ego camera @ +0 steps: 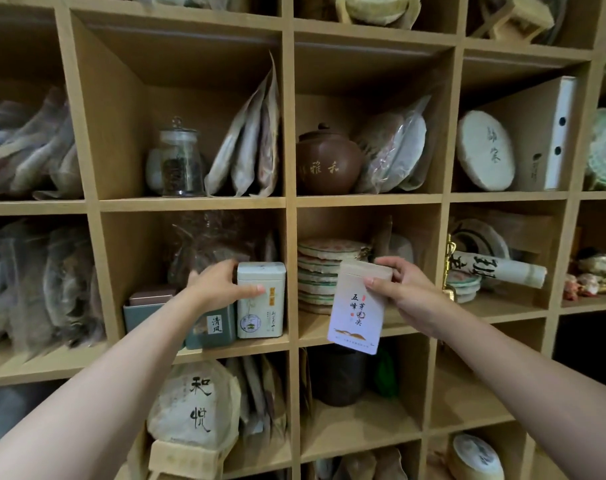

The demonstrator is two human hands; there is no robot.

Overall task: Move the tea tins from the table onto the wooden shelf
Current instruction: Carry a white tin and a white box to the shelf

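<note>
Wooden shelf [287,202] cubbies fill the view. Left hand [218,284] grips a cream tin [261,303] standing beside a grey-green tin [211,327]. Right hand [403,289] clamps a white tin [358,306], tilted, in front of the neighbouring cubby.

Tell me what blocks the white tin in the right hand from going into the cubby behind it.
The white tin, held tilted in the right hand, hangs in front of a cubby where a stack of wrapped tea cakes fills the left side. The board to the right of the stack looks bare, so that side seems open.
</note>
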